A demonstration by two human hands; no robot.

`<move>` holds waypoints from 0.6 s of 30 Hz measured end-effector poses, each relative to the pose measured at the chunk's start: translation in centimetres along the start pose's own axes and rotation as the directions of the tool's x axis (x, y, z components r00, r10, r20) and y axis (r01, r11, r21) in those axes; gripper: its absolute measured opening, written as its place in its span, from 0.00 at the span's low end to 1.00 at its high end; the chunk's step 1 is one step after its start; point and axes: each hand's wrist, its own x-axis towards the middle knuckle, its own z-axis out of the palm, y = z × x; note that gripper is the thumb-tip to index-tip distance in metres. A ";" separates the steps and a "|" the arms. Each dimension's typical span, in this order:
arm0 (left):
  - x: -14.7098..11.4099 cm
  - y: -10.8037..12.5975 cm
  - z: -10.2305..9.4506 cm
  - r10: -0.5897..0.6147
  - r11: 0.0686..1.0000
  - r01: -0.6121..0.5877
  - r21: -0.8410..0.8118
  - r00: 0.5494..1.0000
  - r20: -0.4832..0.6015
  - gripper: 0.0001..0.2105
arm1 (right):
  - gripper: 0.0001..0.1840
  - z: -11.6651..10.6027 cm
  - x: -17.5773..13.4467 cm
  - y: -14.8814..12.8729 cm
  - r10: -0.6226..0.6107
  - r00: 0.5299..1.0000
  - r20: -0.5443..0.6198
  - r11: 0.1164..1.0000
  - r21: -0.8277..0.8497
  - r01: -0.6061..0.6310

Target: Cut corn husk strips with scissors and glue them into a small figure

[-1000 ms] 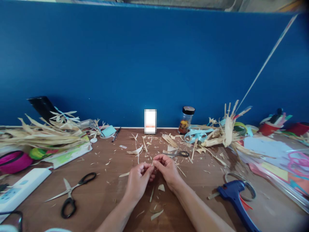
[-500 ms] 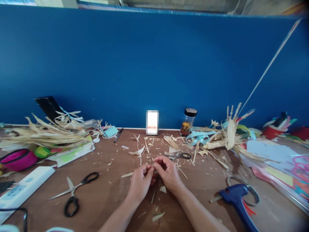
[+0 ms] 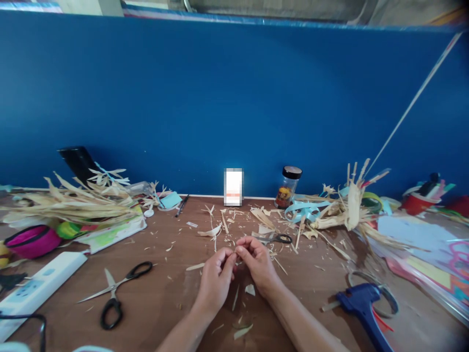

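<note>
My left hand (image 3: 219, 275) and my right hand (image 3: 257, 261) meet over the middle of the brown table (image 3: 164, 303). Thumbs and forefingers of both are pinched together, their tips almost touching. Whatever lies between them is too small and too covered by the fingers to make out. Scraps of dry, straw-coloured husk (image 3: 211, 231) lie around the hands, with one pale piece (image 3: 250, 290) just below the right hand. Close beyond my right hand rests a dark-handled pair of scissors (image 3: 283, 238), partly among the scraps.
Open black-handled scissors (image 3: 113, 287) lie left, near a white power strip (image 3: 44, 288) and a heap of husks (image 3: 80, 208). A blue glue gun (image 3: 361, 298) and a tape roll (image 3: 390, 300) lie right. A lidded jar (image 3: 287, 190) stands before the blue partition (image 3: 234, 98).
The whole view has shifted slightly, so everything sits a little farther right and lower. Both hands keep their pinch, with only slight finger movement.
</note>
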 end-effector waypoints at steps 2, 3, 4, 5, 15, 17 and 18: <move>0.0 0.0 0.1 -0.019 0.999 0.018 -0.046 1.000 -0.017 0.11 | 0.11 -0.1 0.0 0.1 0.031 0.999 0.015 0.999 0.015 -0.031; 0.0 -0.1 0.1 -0.030 0.997 0.028 -0.067 0.999 -0.021 0.12 | 0.12 -0.2 0.0 0.1 0.042 0.998 0.036 0.999 0.013 -0.043; 0.1 -0.1 0.1 -0.037 0.996 0.035 -0.082 0.999 -0.024 0.12 | 0.11 -0.3 -0.1 0.1 0.050 0.997 0.058 0.999 0.008 -0.051; 0.1 -0.1 0.1 -0.043 0.995 0.041 -0.087 0.999 -0.026 0.12 | 0.11 -0.3 -0.1 0.2 0.058 0.995 0.077 0.998 0.003 -0.059; 0.4 -0.3 -0.1 -0.035 0.999 0.035 0.007 0.999 -0.027 0.13 | 0.12 -0.2 -0.2 0.8 0.048 0.998 0.035 0.999 0.010 -0.048; 0.4 -0.3 0.0 -0.035 0.999 0.036 0.036 0.999 -0.032 0.14 | 0.12 -0.2 -0.3 0.8 0.022 1.000 0.012 1.000 -0.004 -0.022; 0.4 -0.2 0.0 -0.036 0.998 0.038 0.052 0.999 -0.028 0.15 | 0.11 -0.1 -0.3 0.8 0.010 1.000 -0.001 1.000 -0.011 -0.010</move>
